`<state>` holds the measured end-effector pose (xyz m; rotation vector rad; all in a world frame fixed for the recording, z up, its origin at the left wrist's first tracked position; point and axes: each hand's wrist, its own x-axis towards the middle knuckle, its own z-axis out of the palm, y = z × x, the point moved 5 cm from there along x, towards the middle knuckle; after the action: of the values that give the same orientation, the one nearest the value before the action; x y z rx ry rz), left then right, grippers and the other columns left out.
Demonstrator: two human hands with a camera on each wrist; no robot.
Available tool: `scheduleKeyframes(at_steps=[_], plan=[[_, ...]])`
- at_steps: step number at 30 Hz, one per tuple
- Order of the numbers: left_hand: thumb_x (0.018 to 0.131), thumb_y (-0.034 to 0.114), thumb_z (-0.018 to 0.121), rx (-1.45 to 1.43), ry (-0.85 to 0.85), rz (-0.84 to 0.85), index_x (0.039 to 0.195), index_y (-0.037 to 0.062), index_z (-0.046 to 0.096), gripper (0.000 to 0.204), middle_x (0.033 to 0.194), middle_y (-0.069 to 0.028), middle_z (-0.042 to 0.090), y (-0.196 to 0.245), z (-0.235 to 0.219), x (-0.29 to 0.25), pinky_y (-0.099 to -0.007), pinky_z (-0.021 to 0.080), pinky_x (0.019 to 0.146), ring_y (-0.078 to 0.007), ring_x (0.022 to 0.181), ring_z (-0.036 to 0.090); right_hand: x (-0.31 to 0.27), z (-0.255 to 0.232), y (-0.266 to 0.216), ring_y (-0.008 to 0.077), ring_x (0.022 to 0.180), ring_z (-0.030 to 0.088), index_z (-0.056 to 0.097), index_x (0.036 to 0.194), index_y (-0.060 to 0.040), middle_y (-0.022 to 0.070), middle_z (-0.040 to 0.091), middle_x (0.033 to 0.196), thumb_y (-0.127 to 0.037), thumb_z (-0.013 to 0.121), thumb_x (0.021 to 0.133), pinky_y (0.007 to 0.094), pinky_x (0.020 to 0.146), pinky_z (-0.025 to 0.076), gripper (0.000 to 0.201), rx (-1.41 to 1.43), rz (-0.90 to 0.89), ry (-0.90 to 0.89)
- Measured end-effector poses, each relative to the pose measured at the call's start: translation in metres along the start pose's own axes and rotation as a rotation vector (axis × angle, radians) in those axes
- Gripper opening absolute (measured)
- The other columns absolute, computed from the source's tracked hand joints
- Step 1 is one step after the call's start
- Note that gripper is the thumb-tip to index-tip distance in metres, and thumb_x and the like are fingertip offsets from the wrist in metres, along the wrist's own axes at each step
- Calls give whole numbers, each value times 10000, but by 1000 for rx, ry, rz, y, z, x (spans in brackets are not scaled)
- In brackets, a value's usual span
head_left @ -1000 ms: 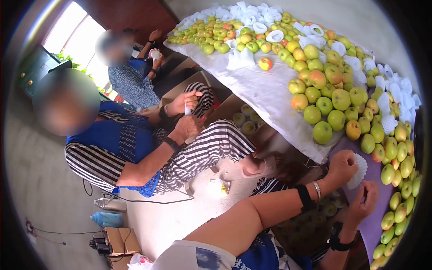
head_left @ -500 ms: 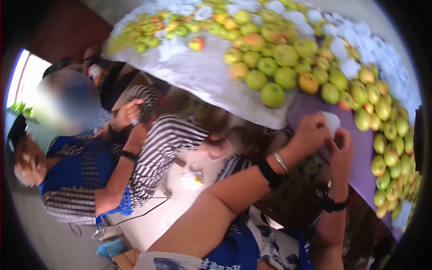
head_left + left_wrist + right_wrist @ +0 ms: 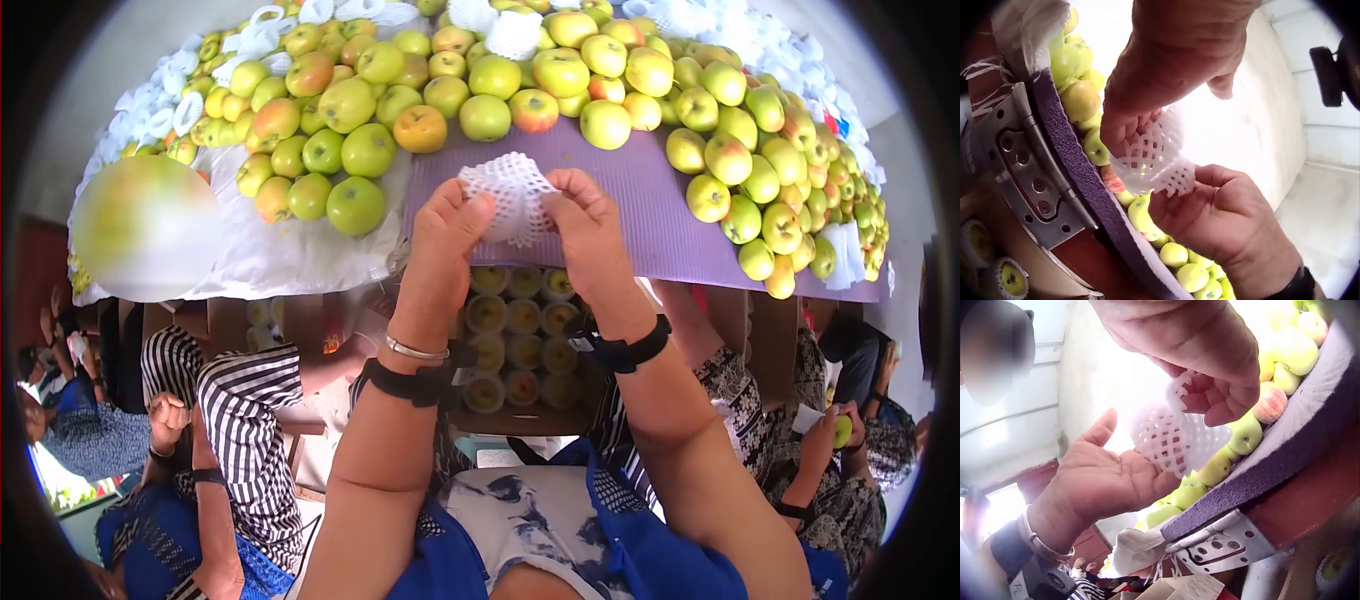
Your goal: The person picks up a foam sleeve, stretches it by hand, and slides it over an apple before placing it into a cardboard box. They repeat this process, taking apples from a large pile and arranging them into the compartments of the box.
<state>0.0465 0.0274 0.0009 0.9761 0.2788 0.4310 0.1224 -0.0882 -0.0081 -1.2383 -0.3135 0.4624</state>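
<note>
A white foam fruit net (image 3: 508, 200) is stretched between my two hands, close over the front part of the purple-covered tabletop. My left hand (image 3: 445, 235) pinches its left edge; in the left wrist view its fingers curl against the mesh (image 3: 1150, 147). On the other side, my right hand (image 3: 592, 235) grips the right edge between thumb and fingers. The net holds no apple, and its lattice shows clearly in the right wrist view (image 3: 1163, 434). Green-yellow apples (image 3: 485, 118) lie just beyond the hands.
Apples heap along the table, with more foam nets (image 3: 515, 35) behind and among them. Below the table edge stands a box of netted apples (image 3: 521, 352) in rows. People sit on both sides; one at right holds an apple (image 3: 843, 431). A metal hinge (image 3: 1032, 169) sits under the edge.
The head view has swung to the right, bringing the purple cover and both hands to the middle. The net is now spread wider between the hands, which both hold it.
</note>
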Motion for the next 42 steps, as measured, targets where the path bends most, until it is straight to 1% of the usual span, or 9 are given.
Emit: scheduleKeyframes(at_steps=[3,8,11,14,24,26,30,38,42], plan=[[808,85,604,431,-76,79,842,11,589,83,719,39,553,-5,-3,-3,-208,389,522,-45,622,474,-3,8,-8,54,666,511,569,895,-16,-2,570,760,-57,551,826,220,588,420,81,-270,-143,-14],[791,76,623,563,-135,71,792,-20,609,96,692,48,542,-2,-7,-2,-199,366,515,-29,610,444,-6,7,-26,86,665,552,579,950,-1,26,598,776,-105,565,849,248,582,439,145,-756,-606,-36],[803,73,601,439,-124,-4,803,-25,617,99,708,24,572,4,1,-7,-199,408,566,-41,640,496,5,-9,4,115,665,583,592,930,-14,36,622,801,-151,562,866,274,585,457,154,-131,28,-24],[837,79,567,229,-77,-24,863,-19,611,110,777,-17,612,8,-2,-6,-215,455,642,-77,710,564,4,-12,7,126,760,580,578,974,-5,52,614,899,-173,547,884,251,678,468,193,315,242,35],[876,78,544,-174,112,69,1012,-8,539,160,915,-56,615,10,-4,-1,-258,489,710,-132,813,602,-5,12,1,61,781,526,576,942,-27,-9,582,853,-66,579,827,206,702,433,121,-344,-114,-87],[855,48,558,80,22,109,1014,-15,547,172,926,-56,619,8,-7,-1,-249,483,715,-125,814,596,-6,9,-1,49,789,513,578,921,-21,-18,576,835,-26,574,813,196,696,423,109,-404,-93,-34],[819,5,577,326,-40,146,1008,-32,573,192,931,-60,629,6,-6,-5,-233,473,710,-105,793,586,-1,2,4,57,755,534,587,910,-12,-11,591,820,-27,553,826,202,665,436,93,-100,-26,-30],[848,66,588,183,70,141,967,-21,608,149,897,-45,639,19,-16,-3,-222,470,700,-86,760,578,7,-16,-5,71,654,525,577,885,7,2,581,742,-19,508,826,200,610,434,95,119,91,136],[836,51,601,340,96,200,843,-14,602,66,758,16,591,22,-18,-2,-185,409,549,-33,640,496,7,-21,-21,176,835,552,541,1007,16,94,574,933,-112,632,772,293,772,451,283,-372,-282,162]])
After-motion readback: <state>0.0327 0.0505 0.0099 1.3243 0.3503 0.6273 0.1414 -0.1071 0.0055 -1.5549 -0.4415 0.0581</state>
